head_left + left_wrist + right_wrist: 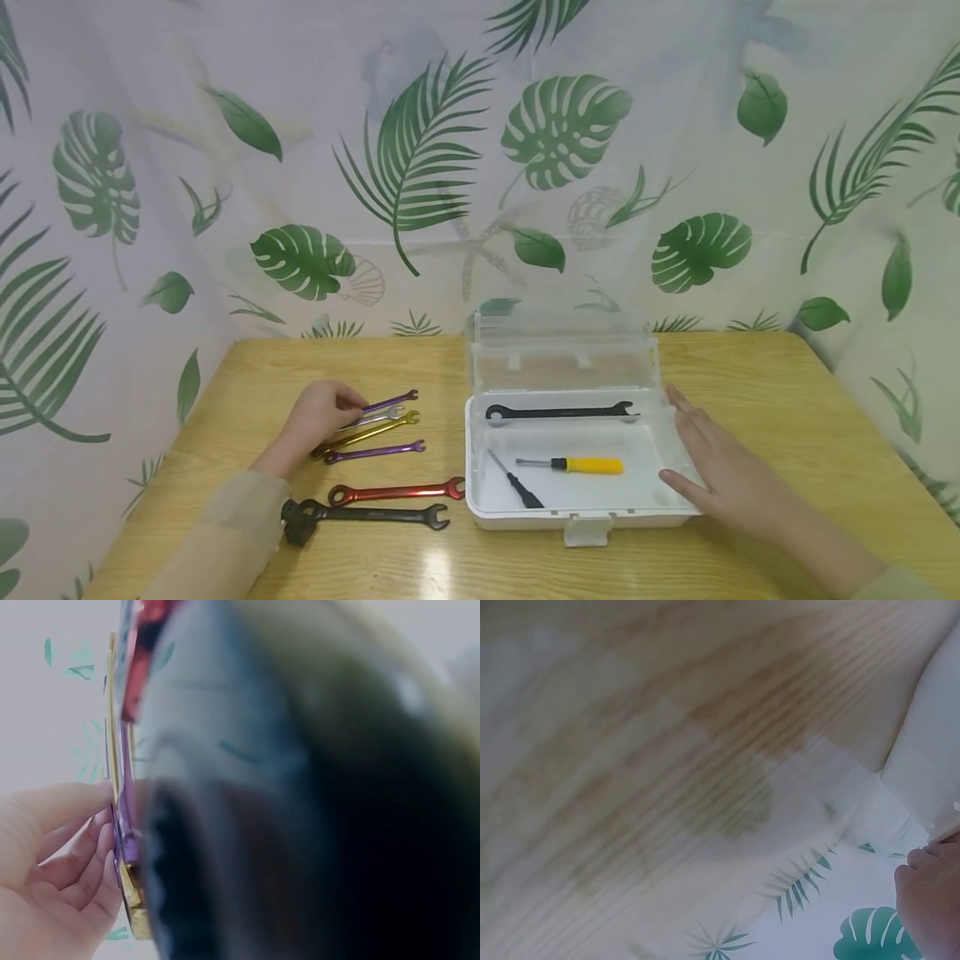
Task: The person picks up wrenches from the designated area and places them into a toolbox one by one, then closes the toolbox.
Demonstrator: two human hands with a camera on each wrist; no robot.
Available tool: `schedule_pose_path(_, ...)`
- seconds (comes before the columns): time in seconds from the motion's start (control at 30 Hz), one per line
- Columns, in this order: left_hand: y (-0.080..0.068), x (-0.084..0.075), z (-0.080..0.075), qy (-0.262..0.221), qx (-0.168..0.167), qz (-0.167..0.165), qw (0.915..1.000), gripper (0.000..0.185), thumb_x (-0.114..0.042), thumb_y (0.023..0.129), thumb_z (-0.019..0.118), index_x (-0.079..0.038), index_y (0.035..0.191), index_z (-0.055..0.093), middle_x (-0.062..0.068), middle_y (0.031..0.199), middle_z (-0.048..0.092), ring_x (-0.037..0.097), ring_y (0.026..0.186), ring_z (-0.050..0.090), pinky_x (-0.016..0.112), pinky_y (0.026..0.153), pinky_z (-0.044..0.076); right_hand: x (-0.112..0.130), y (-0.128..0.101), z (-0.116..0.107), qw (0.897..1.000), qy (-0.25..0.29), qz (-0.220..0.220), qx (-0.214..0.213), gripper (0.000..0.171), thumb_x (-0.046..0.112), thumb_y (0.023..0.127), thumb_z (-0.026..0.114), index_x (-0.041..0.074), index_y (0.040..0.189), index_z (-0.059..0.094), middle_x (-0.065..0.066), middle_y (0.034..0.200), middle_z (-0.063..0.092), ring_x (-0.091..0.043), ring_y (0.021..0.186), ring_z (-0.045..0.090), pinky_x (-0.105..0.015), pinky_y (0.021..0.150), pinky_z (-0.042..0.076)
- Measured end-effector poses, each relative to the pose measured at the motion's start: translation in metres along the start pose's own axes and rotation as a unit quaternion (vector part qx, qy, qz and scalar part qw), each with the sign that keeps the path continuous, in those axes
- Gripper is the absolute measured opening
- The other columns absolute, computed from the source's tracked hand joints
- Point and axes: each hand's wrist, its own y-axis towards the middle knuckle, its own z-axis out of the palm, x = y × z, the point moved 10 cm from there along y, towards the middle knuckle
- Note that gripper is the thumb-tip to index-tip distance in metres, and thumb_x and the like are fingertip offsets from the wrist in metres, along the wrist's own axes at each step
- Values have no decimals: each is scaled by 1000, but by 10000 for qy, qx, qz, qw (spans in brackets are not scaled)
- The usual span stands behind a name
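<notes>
My left hand [324,417] is at the left group of wrenches, thumb and fingers pinching the near end of the farthest purple combination wrench [392,401]. Just in front of it lie a silver wrench [386,415], a gold wrench [375,432] and another purple wrench [378,452]. In the left wrist view the fingers [75,802] meet the stacked wrenches, partly hidden by a large blurred dark shape. My right hand [723,475] rests with extended fingers along the right side of a white toolbox [577,523], its thumb by the front right corner.
Inside the toolbox lie a black wrench [558,412], a yellow-handled screwdriver [592,466] and a black screwdriver [521,490]. Its clear lid [562,367] stands raised at the back. A red wrench [397,493] and a black adjustable-looking wrench [375,515] lie left of the box.
</notes>
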Motion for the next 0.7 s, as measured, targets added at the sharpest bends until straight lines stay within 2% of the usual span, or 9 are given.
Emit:
schedule_pose_path(0.23, 4, 3, 4, -184, 93, -35, 9998, 6, 0, 89, 75, 1, 94, 79, 12, 88, 75, 20, 81, 66, 30, 74, 54, -3, 0, 2, 9998, 1, 133, 173, 90, 41, 103, 66, -10, 163, 24, -12, 180, 5, -44, 157, 34, -2, 117, -13)
schedule_pose_path(0.57, 1, 2, 4, -410, 90, -36, 9991, 9, -3, 97, 73, 1, 103, 79, 17, 102, 78, 27, 94, 72, 45, 88, 60, -1, -1, 0, 9998, -40, 120, 119, 91, 42, 103, 67, -8, 164, 24, -16, 179, 11, -45, 154, 37, -2, 117, -12)
schedule_pose_path(0.7, 0, -2, 1, -558, -16, -92, 9984, 13, -3, 99, 70, 2, 108, 78, 19, 108, 77, 31, 99, 72, 46, 89, 61, -1, -1, 0, 9998, -32, 135, 136, 90, 42, 103, 67, -9, 163, 24, -17, 179, 13, -45, 155, 37, -2, 117, -12)
